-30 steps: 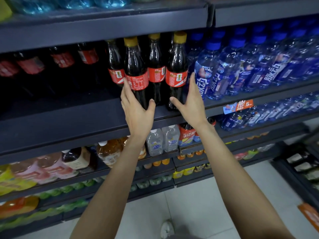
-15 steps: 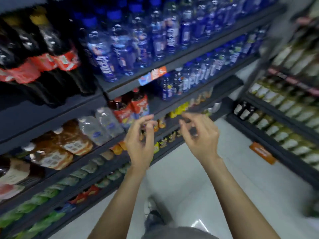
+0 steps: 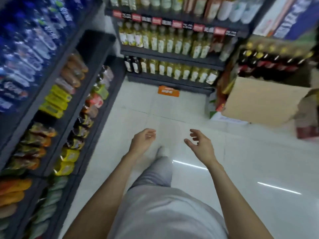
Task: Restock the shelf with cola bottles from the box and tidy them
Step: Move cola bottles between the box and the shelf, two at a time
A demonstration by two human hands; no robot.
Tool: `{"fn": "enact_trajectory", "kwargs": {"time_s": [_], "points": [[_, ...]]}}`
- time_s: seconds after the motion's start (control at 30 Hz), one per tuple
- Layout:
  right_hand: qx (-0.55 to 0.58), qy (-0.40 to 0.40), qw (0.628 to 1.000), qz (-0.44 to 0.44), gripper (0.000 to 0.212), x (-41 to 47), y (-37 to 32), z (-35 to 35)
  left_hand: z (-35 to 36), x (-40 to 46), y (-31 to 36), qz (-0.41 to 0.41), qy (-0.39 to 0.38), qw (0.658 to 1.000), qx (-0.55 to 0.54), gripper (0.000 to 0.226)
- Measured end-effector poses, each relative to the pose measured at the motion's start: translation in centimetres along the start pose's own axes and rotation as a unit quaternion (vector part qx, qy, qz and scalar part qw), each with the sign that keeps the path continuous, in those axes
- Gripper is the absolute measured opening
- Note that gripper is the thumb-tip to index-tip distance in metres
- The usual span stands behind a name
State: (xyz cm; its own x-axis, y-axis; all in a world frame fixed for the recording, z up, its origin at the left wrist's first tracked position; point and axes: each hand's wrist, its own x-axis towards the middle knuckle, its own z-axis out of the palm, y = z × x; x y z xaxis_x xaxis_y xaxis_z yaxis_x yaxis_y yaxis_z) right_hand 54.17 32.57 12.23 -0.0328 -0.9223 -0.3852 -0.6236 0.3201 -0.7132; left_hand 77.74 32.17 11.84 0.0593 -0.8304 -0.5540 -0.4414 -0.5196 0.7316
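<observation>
The fingers of the left hand (image 3: 143,141) and right hand (image 3: 200,145) hang loosely curled and apart, holding nothing above the floor (image 3: 189,109). A second ago they steadied cola on the shelf; now the view has swung toward the cardboard box (image 3: 262,100), cola bottles (image 3: 269,64) standing at its far edge, likely the next pickup. Labels are too blurred to read.

My left hand (image 3: 144,141) and right hand (image 3: 200,145) hang empty with fingers loosely curled above the floor (image 3: 172,111), cola bottles (image 3: 269,61) standing in the box (image 3: 262,102) at the right.
</observation>
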Motion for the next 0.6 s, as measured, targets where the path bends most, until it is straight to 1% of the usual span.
{"fn": "enact_trajectory", "kwargs": {"time_s": [0.07,0.13,0.23,0.33,0.47,0.6], "points": [[-0.006,0.004,0.998,0.058,0.045,2.2,3.0,-3.2,2.6,3.5,2.0,-0.006,-0.054,0.996,0.064,0.017],[-0.024,-0.003,0.994,0.102,0.042,4.9,5.6,-6.9,5.1,6.9,4.8,-0.005,-0.084,0.989,0.120,0.022],[-0.072,0.003,0.987,0.143,0.035,9.4,8.9,-13.1,8.8,11.6,10.4,0.040,-0.075,0.985,0.150,0.023],[-0.085,0.040,0.981,0.171,0.031,13.6,10.6,-19.5,12.9,16.2,16.6,0.084,-0.083,0.980,0.157,0.022],[-0.075,0.079,0.979,0.170,0.027,19.6,11.9,-26.9,18.3,22.8,24.4,0.123,-0.084,0.971,0.188,0.024],[-0.079,0.080,0.983,0.143,0.025,27.3,13.9,-31.9,23.6,29.6,30.2,0.121,-0.060,0.974,0.183,0.021]]}}
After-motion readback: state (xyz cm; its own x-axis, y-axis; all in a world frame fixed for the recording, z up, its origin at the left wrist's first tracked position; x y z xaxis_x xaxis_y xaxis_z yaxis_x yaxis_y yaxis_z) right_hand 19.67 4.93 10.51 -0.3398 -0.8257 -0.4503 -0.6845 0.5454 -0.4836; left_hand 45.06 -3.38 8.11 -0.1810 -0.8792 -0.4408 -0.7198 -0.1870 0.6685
